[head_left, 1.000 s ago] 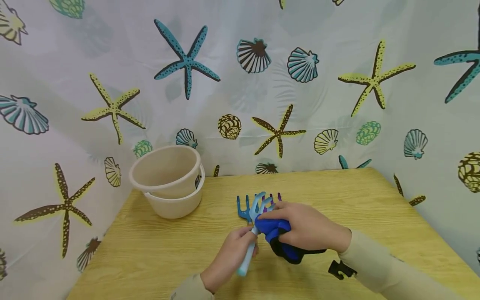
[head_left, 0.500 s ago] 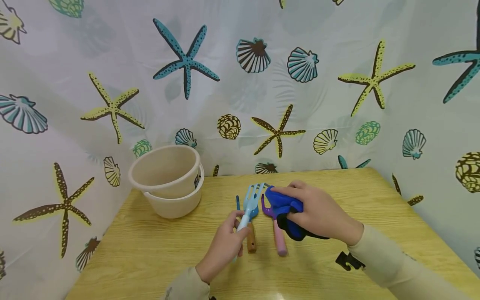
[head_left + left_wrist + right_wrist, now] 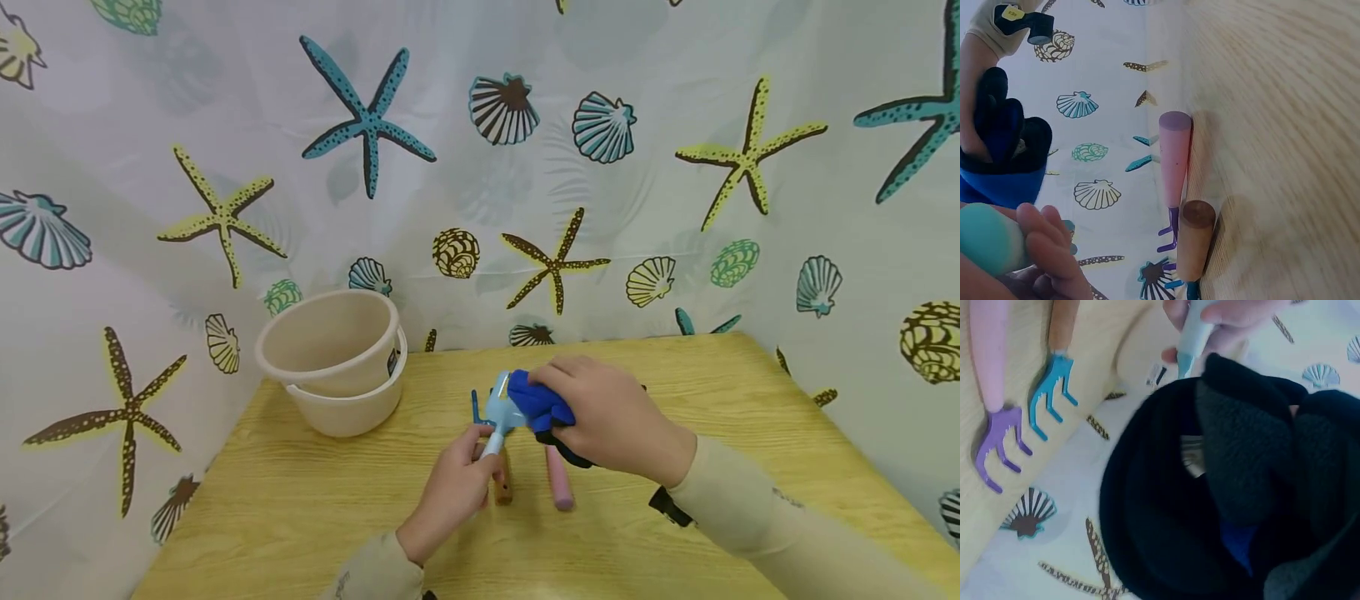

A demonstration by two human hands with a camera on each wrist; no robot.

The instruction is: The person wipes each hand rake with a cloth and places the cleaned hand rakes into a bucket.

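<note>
My left hand (image 3: 450, 487) grips the handle of a light blue garden hand fork (image 3: 495, 410), its head raised over the table. In the left wrist view the mint end of its handle (image 3: 990, 240) sticks out of the curled fingers. My right hand (image 3: 611, 417) holds a bunched blue-and-black cloth (image 3: 537, 402) against the fork's head, hiding part of the tines. Below lie a blue hand rake with a brown handle (image 3: 503, 487) and a purple one with a pink handle (image 3: 558, 479); the right wrist view shows the purple tines (image 3: 1002, 444) and the blue tines (image 3: 1050, 394).
A cream bucket (image 3: 348, 412) with its handle lowered stands at the table's back left. The wood-grain table (image 3: 300, 517) meets a white curtain (image 3: 465, 192) printed with starfish and shells behind and at both sides.
The cloth first lay on the fork's head, moved off to the right so the tines showed, and is now back on them. My left hand has shifted slightly left, with the fork more upright.
</note>
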